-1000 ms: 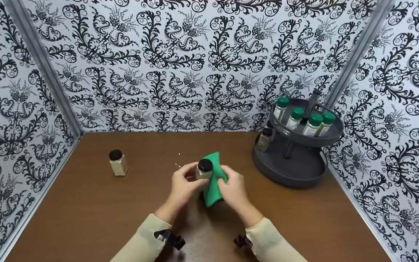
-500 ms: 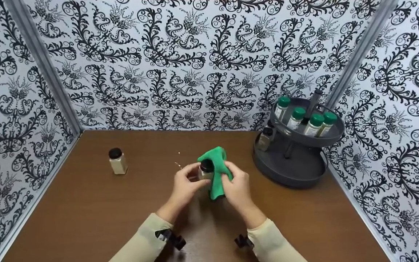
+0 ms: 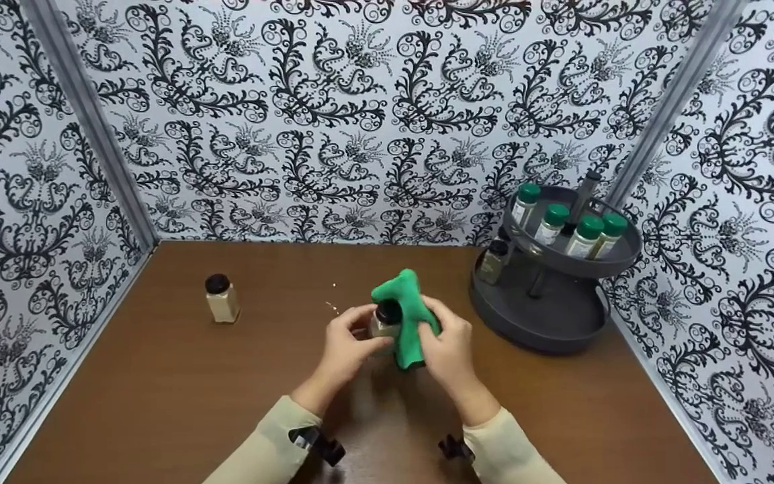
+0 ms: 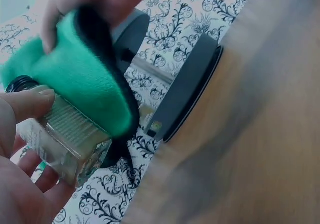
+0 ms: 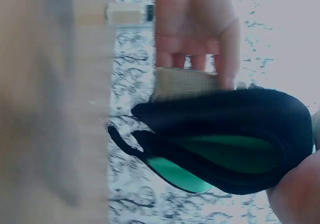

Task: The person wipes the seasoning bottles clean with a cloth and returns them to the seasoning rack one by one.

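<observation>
My left hand (image 3: 349, 343) grips a square glass spice jar (image 4: 75, 136) with a black lid (image 3: 389, 311), thumb across one side and fingers under the other. The jar's pale contents and printed label show in the left wrist view. A green cloth (image 3: 412, 316) with a black edge (image 5: 215, 114) is pinched in my right hand (image 3: 451, 339). Its folds lie against the jar's right side and stand up behind the lid. In the right wrist view the cloth hides much of the jar, and only a bit of that hand shows at the right edge.
Another black-lidded spice jar (image 3: 222, 301) stands at the left on the brown table (image 3: 158, 390). At the right is a dark two-tier round rack (image 3: 541, 329) with several green-capped jars (image 3: 551, 225) above and one black-lidded jar (image 3: 492, 263) below. Small pale crumbs (image 3: 333, 308) lie behind my left hand.
The cloth has shifted, its upper part now folding over behind the jar's lid. Both hands have moved slightly right, still holding jar and cloth; the camera view has shifted a little.
</observation>
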The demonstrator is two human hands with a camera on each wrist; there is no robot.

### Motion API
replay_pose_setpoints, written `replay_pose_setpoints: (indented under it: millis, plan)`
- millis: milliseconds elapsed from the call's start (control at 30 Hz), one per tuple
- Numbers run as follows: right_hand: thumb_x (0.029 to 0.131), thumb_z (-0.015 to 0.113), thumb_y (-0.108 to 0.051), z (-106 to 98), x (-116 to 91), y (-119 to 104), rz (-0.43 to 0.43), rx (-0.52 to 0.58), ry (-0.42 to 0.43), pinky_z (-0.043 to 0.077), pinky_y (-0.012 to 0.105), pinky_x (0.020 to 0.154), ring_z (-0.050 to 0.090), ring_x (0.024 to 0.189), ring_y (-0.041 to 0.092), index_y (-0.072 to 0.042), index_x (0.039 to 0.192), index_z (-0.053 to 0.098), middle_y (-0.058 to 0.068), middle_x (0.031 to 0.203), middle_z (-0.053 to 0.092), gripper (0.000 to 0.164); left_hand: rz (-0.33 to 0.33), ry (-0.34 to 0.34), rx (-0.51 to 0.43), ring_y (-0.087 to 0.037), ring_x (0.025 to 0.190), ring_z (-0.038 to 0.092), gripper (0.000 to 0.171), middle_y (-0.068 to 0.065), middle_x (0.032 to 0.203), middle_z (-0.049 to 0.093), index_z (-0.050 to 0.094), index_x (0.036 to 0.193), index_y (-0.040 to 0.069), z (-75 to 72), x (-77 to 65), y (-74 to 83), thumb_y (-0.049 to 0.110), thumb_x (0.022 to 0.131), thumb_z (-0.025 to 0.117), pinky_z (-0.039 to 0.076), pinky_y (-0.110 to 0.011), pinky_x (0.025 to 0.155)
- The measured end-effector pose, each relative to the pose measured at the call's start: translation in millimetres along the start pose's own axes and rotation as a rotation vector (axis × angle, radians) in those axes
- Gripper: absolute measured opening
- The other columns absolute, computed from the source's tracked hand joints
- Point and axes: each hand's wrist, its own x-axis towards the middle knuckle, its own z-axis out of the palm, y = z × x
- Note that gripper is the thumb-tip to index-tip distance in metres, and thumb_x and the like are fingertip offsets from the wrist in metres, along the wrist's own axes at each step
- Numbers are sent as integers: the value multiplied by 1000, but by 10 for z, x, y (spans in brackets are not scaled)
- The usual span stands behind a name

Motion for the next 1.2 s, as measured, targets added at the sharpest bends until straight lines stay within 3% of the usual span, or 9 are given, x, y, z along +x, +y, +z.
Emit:
replay_pose_setpoints:
  millis: [100, 333, 400, 500, 633, 733, 933, 1067, 1200]
  plan:
    - [89, 64, 9, -7, -4, 35, -40, -70, -30, 63, 37, 78, 76, 90, 21, -3, 120, 78, 12, 110, 81, 36, 0, -4, 4, -29, 106, 74, 55, -21, 117, 74, 72, 129, -1, 20, -15, 11, 3, 78, 91, 63, -39, 93]
    - [88, 63, 2, 78, 13, 263, 73, -179, -382, 60, 32, 82, 70, 89, 12, -2, 121, 76, 11, 113, 80, 36, 18, 19, -17, -20, 103, 74, 51, -18, 115, 75, 75, 126, 2, -36, 0, 45, 4, 77, 92, 62, -36, 91]
    - [89, 63, 2, 67, 22, 225, 72, -148, -357, 58, 28, 77, 68, 82, 10, -4, 121, 77, 10, 110, 81, 36, 23, 26, -21, -20, 103, 74, 51, -19, 115, 74, 74, 126, 1, -43, -5, 41, 3, 78, 91, 62, -34, 91]
    - [88, 64, 4, 14, 32, 127, 18, -57, -207, 58, 28, 72, 67, 76, 11, -6, 119, 79, 11, 107, 81, 36, 23, 33, -22, -22, 104, 74, 51, -20, 116, 74, 74, 126, 0, -40, -19, 29, 1, 78, 91, 63, -32, 91]
    - [86, 68, 8, -26, 23, 53, -112, -51, -76, 64, 39, 77, 77, 92, 22, -1, 119, 78, 15, 110, 81, 36, 19, 26, -17, -26, 105, 74, 52, -21, 116, 75, 73, 127, 0, -26, -24, 27, 3, 79, 91, 63, -33, 92]
    - [86, 67, 6, 14, 12, 111, -129, -145, -147, 64, 41, 78, 77, 93, 22, -1, 117, 78, 14, 107, 81, 33, 16, 33, -23, -27, 105, 74, 52, -20, 115, 76, 73, 127, 2, -29, -17, 39, 4, 79, 91, 63, -38, 94]
    - [88, 64, 1, 101, 1, 275, -15, -240, -399, 54, 26, 69, 62, 77, 8, -5, 113, 77, 7, 98, 79, 29, 18, 44, -20, -24, 104, 74, 51, -18, 115, 76, 74, 128, 5, -52, -14, 52, 4, 79, 91, 62, -45, 96]
    - [87, 64, 3, 29, 30, 185, 19, -116, -277, 54, 24, 69, 63, 76, 9, -8, 116, 79, 7, 105, 81, 35, 25, 43, -6, -23, 103, 74, 51, -18, 113, 75, 74, 128, 4, -45, -17, 50, 4, 79, 91, 62, -45, 95]
    - [87, 66, 6, -63, 60, 83, -46, -32, -114, 61, 31, 73, 73, 86, 14, -7, 121, 79, 10, 111, 81, 38, 25, 23, 19, -24, 102, 74, 52, -19, 113, 75, 73, 128, 1, -18, -13, 55, 5, 79, 91, 62, -50, 95]
